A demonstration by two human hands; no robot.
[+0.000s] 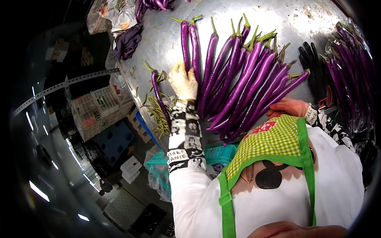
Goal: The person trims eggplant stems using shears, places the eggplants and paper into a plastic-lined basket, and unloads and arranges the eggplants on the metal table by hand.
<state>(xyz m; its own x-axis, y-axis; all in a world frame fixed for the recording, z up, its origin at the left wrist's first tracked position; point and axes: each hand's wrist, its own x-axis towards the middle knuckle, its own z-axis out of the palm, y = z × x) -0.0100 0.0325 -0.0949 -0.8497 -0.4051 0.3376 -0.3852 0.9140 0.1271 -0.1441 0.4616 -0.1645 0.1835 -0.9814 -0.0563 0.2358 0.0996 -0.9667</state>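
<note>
My left hand (183, 82), in a pale glove, is closed around the lower ends of two slim purple eggplants (189, 47) whose green stems point away from me. To its right, a wide fanned pile of long eggplants (242, 85) lies on the metal table. A single thin eggplant (157, 91) rests left of that hand, beside a heap of cut green stems (156, 115). My right hand (289, 108), in an orange-red glove, lies by the lower right of the pile with its fingers stretched out; the apron partly hides them.
Bagged eggplants (351, 75) lie at the right, beside a black glove (312, 67). A dark cloth (128, 41) sits at the table's left edge. Below that edge are stacked plastic crates (97, 109) and a teal crate (158, 168). More eggplants (156, 4) are at the far end.
</note>
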